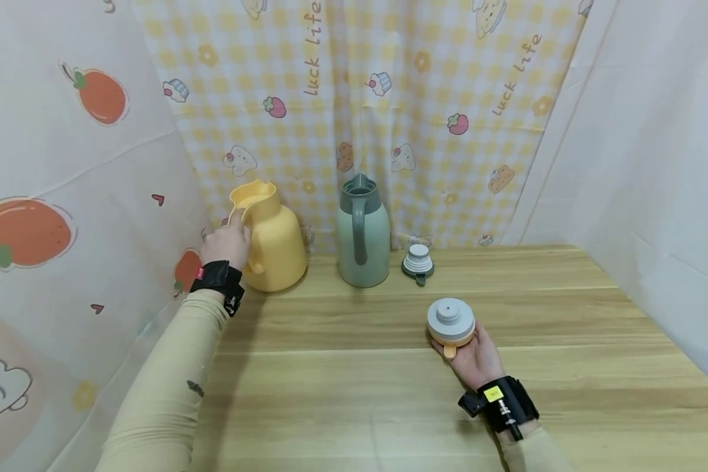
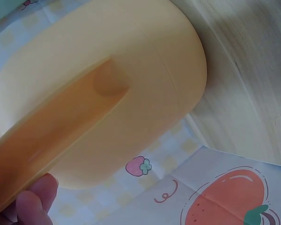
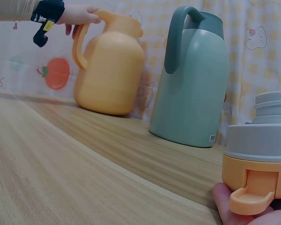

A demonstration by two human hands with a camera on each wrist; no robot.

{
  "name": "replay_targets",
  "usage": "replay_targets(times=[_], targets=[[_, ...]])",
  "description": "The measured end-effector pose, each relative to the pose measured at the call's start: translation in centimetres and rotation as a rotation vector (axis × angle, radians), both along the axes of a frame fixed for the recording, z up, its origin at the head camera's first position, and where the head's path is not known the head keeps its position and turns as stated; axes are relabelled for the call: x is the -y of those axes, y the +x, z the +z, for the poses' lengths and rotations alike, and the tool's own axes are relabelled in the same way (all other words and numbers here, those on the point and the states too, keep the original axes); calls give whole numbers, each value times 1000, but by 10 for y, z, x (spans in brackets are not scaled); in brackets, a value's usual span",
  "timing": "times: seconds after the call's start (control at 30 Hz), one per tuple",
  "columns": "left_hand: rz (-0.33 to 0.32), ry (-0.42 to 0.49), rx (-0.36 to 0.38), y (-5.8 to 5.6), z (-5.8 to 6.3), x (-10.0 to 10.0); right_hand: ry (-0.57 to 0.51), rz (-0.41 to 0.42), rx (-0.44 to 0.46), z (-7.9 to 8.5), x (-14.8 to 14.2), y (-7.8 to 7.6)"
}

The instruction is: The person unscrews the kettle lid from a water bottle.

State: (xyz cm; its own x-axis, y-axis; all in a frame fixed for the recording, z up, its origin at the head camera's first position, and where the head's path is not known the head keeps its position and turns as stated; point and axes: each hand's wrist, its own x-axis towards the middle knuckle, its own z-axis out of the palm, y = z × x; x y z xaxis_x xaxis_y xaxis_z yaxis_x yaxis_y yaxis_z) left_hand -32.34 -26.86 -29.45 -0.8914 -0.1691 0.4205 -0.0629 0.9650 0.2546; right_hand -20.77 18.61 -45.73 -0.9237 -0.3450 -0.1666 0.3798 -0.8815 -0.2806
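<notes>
A yellow thermos jug, its top lidless, stands upright at the back left. My left hand is at the top of its handle; in the left wrist view two fingertips curl against the handle's edge. My right hand holds an orange-and-grey lid low over the table's right half. The lid is upside down, grey stopper up, and its orange tab points toward me. Fingers and palm support it from beneath and the side.
A green thermos jug, open at the top, stands mid-back with its handle toward me. Right of it, a grey stopper lid with a dark green base lies upside down. Printed curtains hang behind the wooden table and along both sides.
</notes>
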Motion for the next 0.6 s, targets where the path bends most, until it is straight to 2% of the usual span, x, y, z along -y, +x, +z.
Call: replay_targets(times=[0.23, 0.4, 0.5, 0.6], targets=[[6, -1, 20, 6, -4, 0, -15, 5, -16, -6, -2, 8], [-8, -9, 42, 6, -5, -1, 4, -1, -20, -7, -4, 10], [-34, -18, 85, 2, 0, 0, 6, -5, -17, -5, -3, 6], [-77, -29, 182, 0, 11, 3, 14, -12, -23, -3, -1, -1]])
